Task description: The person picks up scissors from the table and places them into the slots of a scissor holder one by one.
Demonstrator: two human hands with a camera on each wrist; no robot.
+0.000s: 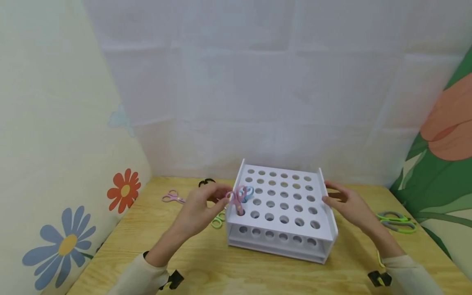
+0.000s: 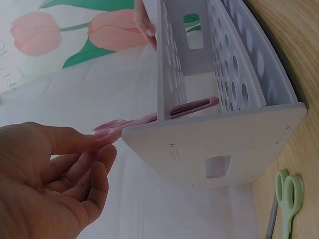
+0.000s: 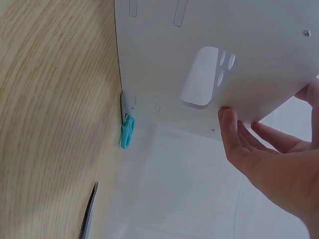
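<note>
My left hand (image 1: 202,207) pinches the handle of pink scissors (image 2: 139,121) between thumb and forefinger. Their blade end passes down through a hole near the front left corner of a white rack (image 1: 276,224) and shows under its top board in the left wrist view. Just behind them, light blue scissors (image 1: 248,192) stand in another hole. At the rack's right side, my right hand (image 1: 348,205) holds the side panel (image 3: 154,64), with fingertips on its outer face below the top edge and the thumb over that edge.
Left of the rack lie green scissors (image 1: 216,223), pink-purple scissors (image 1: 172,197) and black-handled ones (image 1: 206,181). Green and grey scissors (image 1: 398,223) lie at the right on the wooden table (image 1: 206,262). Teal-handled scissors (image 3: 127,132) lie beside the rack. A white sheet hangs behind.
</note>
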